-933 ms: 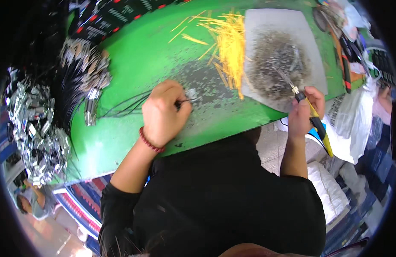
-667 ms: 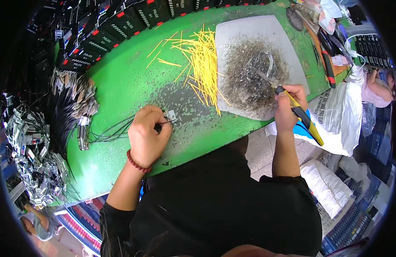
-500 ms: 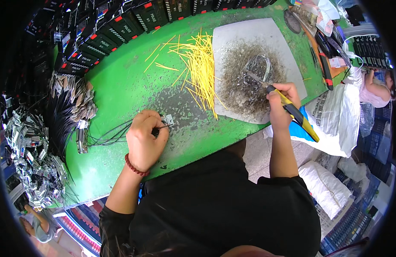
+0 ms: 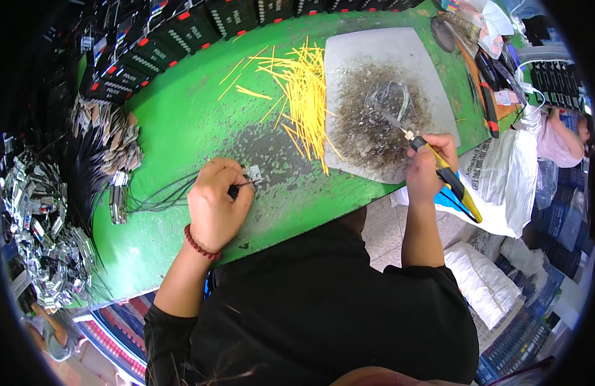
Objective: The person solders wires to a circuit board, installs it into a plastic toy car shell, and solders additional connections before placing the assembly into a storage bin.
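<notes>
My right hand grips a yellow-and-black soldering iron by its handle. Its metal tip points up and left over a loose coil of silvery solder wire, which lies on a soot-stained grey sheet; contact between them is unclear. On the left, my left hand pinches thin black wires between thumb and fingers. A dark wire end sticks out to the right of the fingertips, close to a small whitish piece on the green table.
Yellow thin tubes lie heaped beside the sheet. Black boxes line the far edge. Silvery metal parts pile up at the left, near bundled wires with brownish ends. A red-and-black-handled tool lies at the right.
The soldering iron and my right hand have shifted slightly down and right, away from the coil. My left hand keeps its pinch on the wires. The whole view has shifted a little.
</notes>
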{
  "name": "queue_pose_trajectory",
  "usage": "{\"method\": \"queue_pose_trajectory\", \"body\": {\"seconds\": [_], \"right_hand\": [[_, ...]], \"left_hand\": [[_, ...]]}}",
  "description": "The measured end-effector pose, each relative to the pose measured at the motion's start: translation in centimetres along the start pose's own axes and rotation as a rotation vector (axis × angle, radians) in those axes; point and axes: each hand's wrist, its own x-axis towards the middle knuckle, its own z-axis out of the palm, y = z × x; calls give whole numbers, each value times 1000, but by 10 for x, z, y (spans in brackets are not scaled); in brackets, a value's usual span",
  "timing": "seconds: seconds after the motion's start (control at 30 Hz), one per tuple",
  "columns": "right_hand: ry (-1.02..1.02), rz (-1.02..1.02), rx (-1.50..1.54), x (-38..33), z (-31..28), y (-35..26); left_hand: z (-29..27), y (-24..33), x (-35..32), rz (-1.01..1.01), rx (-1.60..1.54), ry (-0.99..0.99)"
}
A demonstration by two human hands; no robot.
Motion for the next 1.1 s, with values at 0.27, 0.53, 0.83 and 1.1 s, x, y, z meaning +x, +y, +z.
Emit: {"method": "queue_pose_trajectory", "body": {"seconds": [0.27,0.53,0.83,1.1], "right_hand": [[-287,35,140,-54,32,-18],[-520,103,153,-84,67,-12],[-592,110,29,-85,77,-20],[-626,36,-44,-82,82,-24]], "left_hand": [[2,-1,3,-1,10,1],[0,0,2,-38,30,-19],[1,-2,-1,-43,34,4],[2,-3,-1,-25,42,11]]}}
